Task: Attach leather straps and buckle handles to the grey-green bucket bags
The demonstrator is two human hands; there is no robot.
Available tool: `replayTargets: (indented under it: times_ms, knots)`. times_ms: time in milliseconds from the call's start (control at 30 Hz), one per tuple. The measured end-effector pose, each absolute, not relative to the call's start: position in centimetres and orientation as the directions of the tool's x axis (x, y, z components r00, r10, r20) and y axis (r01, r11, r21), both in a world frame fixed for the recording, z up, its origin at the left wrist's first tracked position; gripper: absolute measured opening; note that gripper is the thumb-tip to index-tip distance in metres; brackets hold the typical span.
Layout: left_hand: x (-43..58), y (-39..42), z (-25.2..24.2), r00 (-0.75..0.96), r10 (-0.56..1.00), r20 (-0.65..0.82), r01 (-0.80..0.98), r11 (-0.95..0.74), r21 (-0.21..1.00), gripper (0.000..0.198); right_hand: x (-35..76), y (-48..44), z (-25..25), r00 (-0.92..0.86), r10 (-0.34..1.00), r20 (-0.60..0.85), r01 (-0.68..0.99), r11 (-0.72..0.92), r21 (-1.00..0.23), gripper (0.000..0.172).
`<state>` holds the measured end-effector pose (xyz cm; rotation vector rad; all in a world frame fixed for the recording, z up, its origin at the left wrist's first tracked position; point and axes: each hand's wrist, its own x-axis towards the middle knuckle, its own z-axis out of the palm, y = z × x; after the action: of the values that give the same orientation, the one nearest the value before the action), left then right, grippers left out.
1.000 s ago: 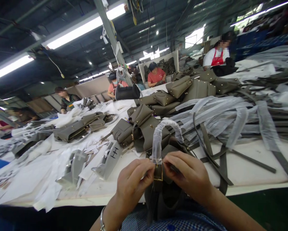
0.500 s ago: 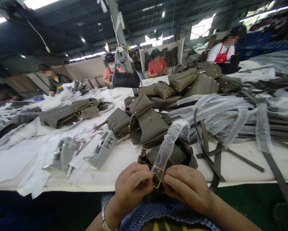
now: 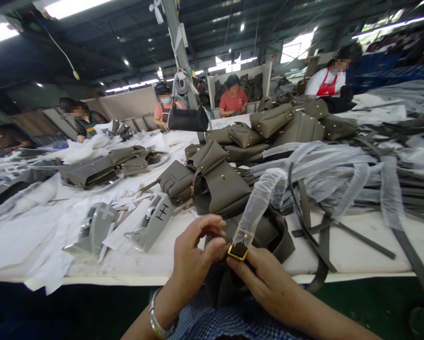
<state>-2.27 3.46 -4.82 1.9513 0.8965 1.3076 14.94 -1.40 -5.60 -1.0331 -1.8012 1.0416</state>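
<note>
At the table's front edge, my right hand [image 3: 270, 278] grips a strap end with a gold-coloured buckle [image 3: 237, 255], pinched between thumb and fingers. Translucent wrapping covers the strap [image 3: 259, 200], which arches up and back over an olive-grey handbag [image 3: 284, 238]. Just left of the buckle is my left hand [image 3: 194, 250], its fingers curled and standing apart from the thumb, with nothing visible between them. The left thumb tip comes close to the buckle; whether it touches I cannot tell. Both hands partly hide the bag.
Two grey tape dispensers [image 3: 150, 222] stand at left among paper scraps. Finished-looking handbags [image 3: 229, 186] pile up behind the held one. Wrapped and bare straps [image 3: 339, 165] cover the right side, some hanging over the edge. Several people work across the table.
My left hand has let go of the strap end and lifted, its fingers spreading. My right hand has turned, so the gold buckle now faces up in plain view.
</note>
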Motion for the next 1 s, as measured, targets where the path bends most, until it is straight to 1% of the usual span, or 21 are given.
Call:
replayTargets:
  times_ms: [67, 133, 233, 300, 400, 467, 600, 700, 800, 833, 900, 933, 1000]
  knots:
    - [-1.4, 4.5, -3.2, 0.405, 0.839, 0.364, 0.087, -0.432, 0.898, 0.047, 14.9, -1.1, -5.2, -0.342, 0.914, 0.218, 0.234, 0.308, -0.922, 0.022]
    - [-0.2, 5.4, -1.4, 0.544, 0.809, 0.223, 0.05, -0.297, 0.954, 0.056, 14.9, -0.9, -5.2, -0.328, 0.916, 0.232, 0.208, 0.31, -0.928, 0.028]
    - [1.5, 5.7, 0.3, 0.618, 0.784, 0.064, 0.025, -0.101, 0.995, 0.049, 14.6, -0.7, -5.9, -0.237, 0.931, 0.279, 0.198, 0.327, -0.924, 0.034]
    - [2.1, 5.4, 0.4, 0.605, 0.796, 0.004, 0.011, -0.014, 1.0, 0.043, 14.4, -0.7, -6.5, -0.165, 0.938, 0.305, 0.2, 0.335, -0.921, 0.035]
    - [2.1, 4.7, -0.7, 0.558, 0.828, -0.065, 0.02, 0.064, 0.998, 0.041, 14.3, -0.9, -7.0, -0.113, 0.939, 0.325, 0.195, 0.342, -0.919, 0.035]
    - [1.8, 4.2, -1.5, 0.52, 0.851, -0.073, 0.012, 0.078, 0.997, 0.041, 14.2, -1.0, -7.0, -0.109, 0.935, 0.337, 0.194, 0.352, -0.915, 0.032]
    - [1.3, 3.3, -2.3, 0.444, 0.896, -0.025, 0.02, 0.018, 1.0, 0.039, 14.0, -0.7, -7.0, -0.09, 0.931, 0.353, 0.189, 0.364, -0.912, 0.027]
    - [1.1, 2.6, -3.0, 0.426, 0.905, 0.009, 0.051, -0.034, 0.998, 0.037, 14.0, -0.4, -7.5, -0.059, 0.935, 0.35, 0.187, 0.354, -0.916, 0.031]
    - [1.0, 2.5, -3.7, 0.422, 0.903, 0.083, 0.113, -0.143, 0.983, 0.033, 14.4, -0.2, -7.8, -0.038, 0.947, 0.318, 0.214, 0.318, -0.924, 0.035]
    - [0.9, 2.6, -3.8, 0.416, 0.902, 0.113, 0.134, -0.184, 0.974, 0.031, 14.5, -0.3, -7.8, -0.049, 0.952, 0.302, 0.233, 0.305, -0.924, 0.034]
    - [0.8, 2.9, -3.9, 0.394, 0.904, 0.164, 0.157, -0.242, 0.957, 0.028, 14.9, -0.5, -7.6, -0.101, 0.953, 0.286, 0.308, 0.303, -0.902, 0.024]
    - [0.7, 3.0, -3.8, 0.376, 0.907, 0.187, 0.158, -0.262, 0.952, 0.028, 15.0, -0.7, -7.4, -0.131, 0.947, 0.292, 0.362, 0.32, -0.875, 0.02]
    - [0.7, 3.2, -3.5, 0.342, 0.913, 0.223, 0.149, -0.287, 0.946, 0.028, 15.2, -1.1, -7.1, -0.176, 0.932, 0.318, 0.462, 0.363, -0.809, 0.017]
